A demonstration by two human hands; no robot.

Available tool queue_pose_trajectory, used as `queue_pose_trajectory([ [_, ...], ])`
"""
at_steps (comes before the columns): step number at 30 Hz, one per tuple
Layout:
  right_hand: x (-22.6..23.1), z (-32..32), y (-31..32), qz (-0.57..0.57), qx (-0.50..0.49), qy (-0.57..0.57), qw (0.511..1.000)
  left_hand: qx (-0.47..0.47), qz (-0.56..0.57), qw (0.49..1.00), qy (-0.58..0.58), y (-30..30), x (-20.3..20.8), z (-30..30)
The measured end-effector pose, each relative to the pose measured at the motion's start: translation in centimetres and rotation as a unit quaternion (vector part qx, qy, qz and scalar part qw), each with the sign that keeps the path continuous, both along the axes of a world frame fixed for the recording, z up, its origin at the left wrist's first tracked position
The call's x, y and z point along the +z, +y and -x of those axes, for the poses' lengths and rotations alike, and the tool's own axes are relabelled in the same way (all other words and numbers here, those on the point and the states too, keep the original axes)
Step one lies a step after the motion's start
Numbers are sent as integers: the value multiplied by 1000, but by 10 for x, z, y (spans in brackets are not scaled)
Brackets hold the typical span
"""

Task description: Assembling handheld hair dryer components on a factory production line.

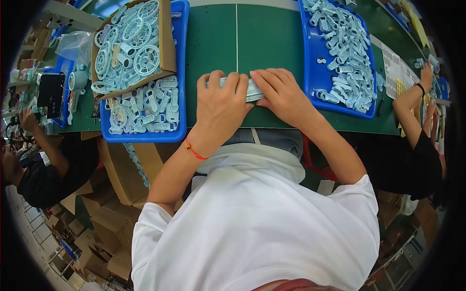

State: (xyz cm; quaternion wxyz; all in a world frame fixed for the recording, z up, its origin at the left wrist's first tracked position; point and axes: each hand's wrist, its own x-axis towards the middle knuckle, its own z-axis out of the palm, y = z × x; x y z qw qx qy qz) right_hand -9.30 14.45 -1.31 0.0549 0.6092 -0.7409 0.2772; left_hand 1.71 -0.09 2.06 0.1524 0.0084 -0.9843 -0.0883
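Both my hands are closed around a long pale grey-blue plastic piece just above the near part of the green table. My left hand grips its left end from above, with a red cord on the wrist. Fingers of my right hand lie over the right end, the thumb below its near edge. Dark printed marks show on the piece in the gap between the hands. Most of it is hidden under my fingers, so its exact kind cannot be made out.
At left, a blue tray holds light-blue plastic parts and a cardboard box heaped with rings and small parts. Another blue tray of small light-blue parts lies at right on the green table. People work on either side; cardboard boxes stand lower left.
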Motion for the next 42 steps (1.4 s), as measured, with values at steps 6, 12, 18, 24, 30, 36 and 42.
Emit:
queue_pose_trajectory([
  [6, -5, -10, -3, 14, -57, 61, 996, 26, 12, 1000, 7, 3, -1, 2],
  [12, 12, -5, 3, 16, -65, -113, 991, 38, -40, 995, 77, -5, 13, 4],
  [18, 60, -8, -10, 94, -53, -342, 933, 59, -711, 687, 136, 24, 3, 18],
  [24, 47, 104, 84, -207, -282, 126, 928, 131, -500, 849, 104, -44, 11, 121],
  [30, 40, 118, 76, -149, -126, 121, 973, 372, -366, 853, 20, -175, 12, 261],
  [36, 65, 99, 74, 61, -236, -248, 938, 446, -25, 873, 194, -160, -8, 339],
  [42, 49, 50, 9, -72, -108, -448, 884, 528, -346, 775, -41, -90, -10, 435],
])
